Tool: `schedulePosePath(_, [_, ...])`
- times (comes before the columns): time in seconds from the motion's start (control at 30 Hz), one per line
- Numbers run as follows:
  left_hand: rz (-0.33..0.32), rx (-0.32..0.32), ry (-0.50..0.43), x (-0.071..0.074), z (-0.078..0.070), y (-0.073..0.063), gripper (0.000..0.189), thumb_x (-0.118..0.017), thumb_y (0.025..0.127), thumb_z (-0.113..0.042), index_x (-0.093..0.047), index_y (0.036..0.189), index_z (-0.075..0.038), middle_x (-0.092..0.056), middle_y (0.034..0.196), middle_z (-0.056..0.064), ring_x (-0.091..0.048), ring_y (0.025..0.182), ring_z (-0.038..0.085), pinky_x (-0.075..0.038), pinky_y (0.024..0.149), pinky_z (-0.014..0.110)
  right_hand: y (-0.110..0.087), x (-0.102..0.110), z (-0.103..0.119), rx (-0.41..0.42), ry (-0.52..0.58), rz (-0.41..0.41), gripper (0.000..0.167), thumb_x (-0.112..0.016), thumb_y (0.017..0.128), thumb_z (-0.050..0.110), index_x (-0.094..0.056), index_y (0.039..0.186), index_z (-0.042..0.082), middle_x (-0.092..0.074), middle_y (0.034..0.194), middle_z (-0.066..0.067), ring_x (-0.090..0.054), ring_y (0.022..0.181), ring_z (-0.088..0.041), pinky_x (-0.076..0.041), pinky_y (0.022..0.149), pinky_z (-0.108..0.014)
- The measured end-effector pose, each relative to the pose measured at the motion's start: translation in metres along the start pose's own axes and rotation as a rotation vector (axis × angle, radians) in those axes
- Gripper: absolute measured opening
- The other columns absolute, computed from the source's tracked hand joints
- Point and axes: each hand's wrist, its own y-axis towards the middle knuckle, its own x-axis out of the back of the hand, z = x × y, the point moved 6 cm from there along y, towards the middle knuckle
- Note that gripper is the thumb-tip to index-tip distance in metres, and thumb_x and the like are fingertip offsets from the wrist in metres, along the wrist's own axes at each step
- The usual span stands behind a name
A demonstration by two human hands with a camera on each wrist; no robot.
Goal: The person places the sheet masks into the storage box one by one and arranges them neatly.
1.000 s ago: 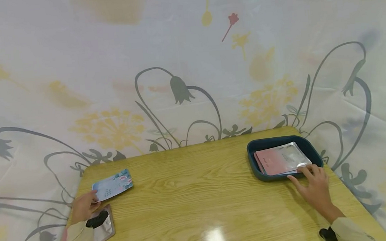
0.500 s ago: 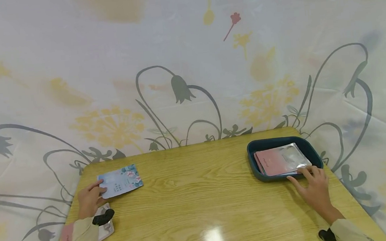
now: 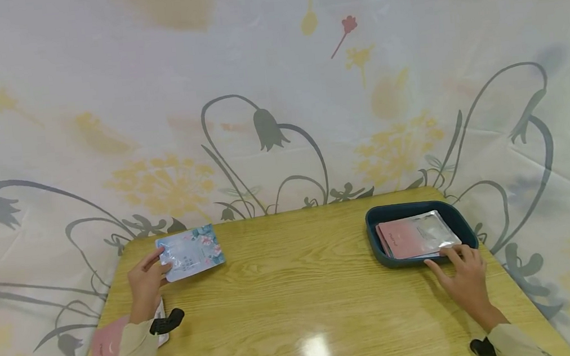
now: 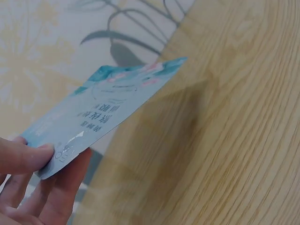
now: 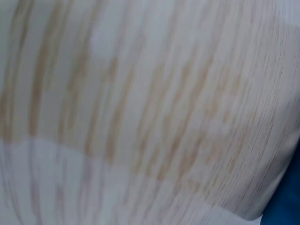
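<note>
In the head view my left hand (image 3: 146, 280) pinches a blue sheet mask packet (image 3: 192, 254) with a floral print by its left end. The left wrist view shows the thumb on top of the packet (image 4: 103, 110) and fingers beneath; the packet is raised, its shadow on the wood. At the right, my right hand (image 3: 464, 275) grips the near rim of a dark blue tray (image 3: 381, 257), fingers bent over the rim and thumb outside. In the tray lies a stack of packets, a pink and silver packet (image 3: 412, 237) on top. The right wrist view does not show the hand.
Beside the left forearm a pink packet (image 3: 106, 349) lies on the wooden table (image 3: 285, 291), with a silver packet partly hidden under the wrist. A floral-patterned cloth (image 3: 276, 77) hangs behind the table and along its sides.
My left hand has lifted the blue sheet mask packet and carried it up and to the right, uncovering more of the pink packet below. My right hand has stayed at the tray.
</note>
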Motion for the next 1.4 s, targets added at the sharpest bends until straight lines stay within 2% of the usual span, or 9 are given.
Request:
schedulePosePath(0.13, [-0.003,0.016,-0.021,-0.014,-0.007,-0.009,0.049,-0.061,0.082,0.012,-0.058,0.128,-0.001,-0.06,0.106,-0.001,-0.064,0.066,0.007,-0.055,0.054,0.024,0.002,0.0,0.001,0.008,0.008,-0.004,0.038,-0.083,0.062,0.015,-0.06,0.09,0.003,-0.047,0.092,-0.02,-0.039,0.084,-0.043,-0.028,0.07,-0.059])
schedulePosePath(0.2, [0.008,0.036,-0.046,-0.021,-0.009,-0.013,0.048,-0.06,0.083,0.012,-0.058,0.129,-0.001,-0.059,0.107,0.0,-0.063,0.067,0.006,-0.055,0.055,0.023,0.003,0.002,0.001,0.015,0.013,-0.015,0.038,-0.08,0.071,0.029,-0.06,0.09,0.003,-0.047,0.092,-0.02,-0.039,0.084,-0.044,-0.028,0.069,-0.059])
schedulePosePath(0.3, [0.029,0.053,-0.054,-0.031,-0.013,-0.02,0.046,-0.059,0.085,0.011,-0.057,0.13,-0.001,-0.056,0.11,0.002,-0.063,0.067,0.006,-0.054,0.054,0.023,0.006,0.003,0.001,0.026,0.016,-0.043,0.054,-0.064,0.083,0.055,-0.059,0.089,0.002,-0.047,0.092,-0.021,-0.039,0.082,-0.044,-0.027,0.068,-0.06])
schedulePosePath(0.4, [0.041,0.052,-0.047,-0.038,-0.016,-0.025,0.044,-0.06,0.086,0.009,-0.058,0.128,-0.002,-0.056,0.11,0.002,-0.063,0.066,0.007,-0.054,0.052,0.023,0.006,0.004,0.002,0.028,0.01,-0.059,0.068,-0.047,0.085,0.068,-0.059,0.087,0.002,-0.047,0.09,-0.02,-0.038,0.081,-0.044,-0.027,0.068,-0.06])
schedulePosePath(0.73, [0.062,0.033,-0.002,-0.054,-0.023,-0.037,0.042,-0.064,0.085,0.005,-0.06,0.126,-0.004,-0.06,0.109,0.001,-0.062,0.068,0.006,-0.053,0.051,0.023,0.003,0.004,0.004,0.011,0.026,-0.042,0.065,-0.053,0.084,0.065,-0.06,0.089,0.001,-0.048,0.092,-0.021,-0.038,0.083,-0.043,-0.027,0.07,-0.061])
schedulePosePath(0.93, [0.096,0.027,-0.017,-0.065,-0.025,-0.046,0.041,-0.064,0.086,0.004,-0.061,0.125,-0.003,-0.06,0.108,0.002,-0.063,0.067,0.007,-0.052,0.049,0.023,0.001,0.003,0.004,0.007,0.034,-0.037,0.062,-0.056,0.085,0.062,-0.06,0.089,0.001,-0.048,0.092,-0.021,-0.038,0.084,-0.044,-0.026,0.07,-0.061])
schedulePosePath(1.2, [0.106,0.041,-0.037,-0.08,-0.027,-0.054,0.04,-0.064,0.085,0.004,-0.062,0.124,-0.004,-0.06,0.107,0.0,-0.065,0.068,0.007,-0.053,0.05,0.023,-0.002,0.001,0.0,-0.019,0.039,-0.016,0.039,-0.078,0.076,0.033,-0.061,0.09,0.002,-0.047,0.093,-0.021,-0.038,0.086,-0.044,-0.026,0.073,-0.062])
schedulePosePath(1.3, [0.124,0.06,-0.037,-0.087,-0.028,-0.056,0.04,-0.065,0.085,0.003,-0.062,0.124,-0.004,-0.059,0.109,0.0,-0.065,0.07,0.007,-0.053,0.051,0.023,-0.002,0.0,-0.001,-0.022,0.043,-0.016,0.043,-0.075,0.079,0.04,-0.061,0.091,0.001,-0.047,0.094,-0.021,-0.038,0.087,-0.044,-0.026,0.073,-0.062])
schedulePosePath(1.4, [0.155,0.075,-0.05,-0.096,-0.03,-0.059,0.04,-0.064,0.086,0.003,-0.06,0.126,-0.004,-0.058,0.113,0.003,-0.065,0.071,0.008,-0.053,0.053,0.023,-0.002,0.0,-0.001,-0.022,0.044,-0.019,0.056,-0.064,0.083,0.056,-0.061,0.09,0.001,-0.047,0.093,-0.022,-0.038,0.087,-0.045,-0.026,0.073,-0.063])
